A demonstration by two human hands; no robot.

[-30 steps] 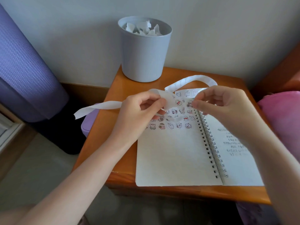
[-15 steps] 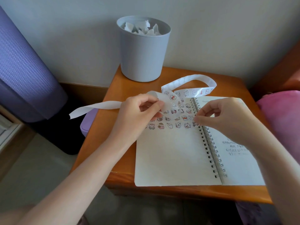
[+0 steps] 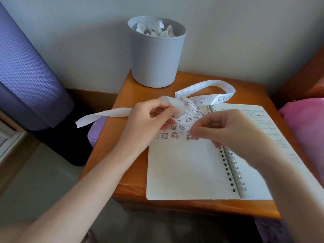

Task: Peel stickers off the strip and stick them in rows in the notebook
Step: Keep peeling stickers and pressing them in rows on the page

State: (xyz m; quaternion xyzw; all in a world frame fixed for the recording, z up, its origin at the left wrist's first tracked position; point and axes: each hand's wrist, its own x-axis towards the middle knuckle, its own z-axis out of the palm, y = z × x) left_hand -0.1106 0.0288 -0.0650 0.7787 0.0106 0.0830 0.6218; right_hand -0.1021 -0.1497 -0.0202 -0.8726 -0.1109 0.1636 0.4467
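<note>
An open spiral notebook (image 3: pixel 185 169) lies on the wooden table (image 3: pixel 133 95), with rows of small cartoon stickers (image 3: pixel 168 135) across the top of its left page. My left hand (image 3: pixel 149 120) pinches the white sticker strip (image 3: pixel 205 85), which loops behind the notebook and trails off the table's left edge. My right hand (image 3: pixel 222 128) pinches a small sticker (image 3: pixel 189 137) at its fingertips and holds it down at the right end of the lowest sticker row.
A grey bin (image 3: pixel 156 53) filled with crumpled white paper stands at the back of the table against the wall. A purple rolled mat (image 3: pixel 26 71) leans at the left, a pink cushion (image 3: pixel 305 130) lies at the right. The notebook's right page carries handwriting.
My right hand has come away from the strip with a sticker and moved down and left onto the left page. My left hand keeps hold of the strip.
</note>
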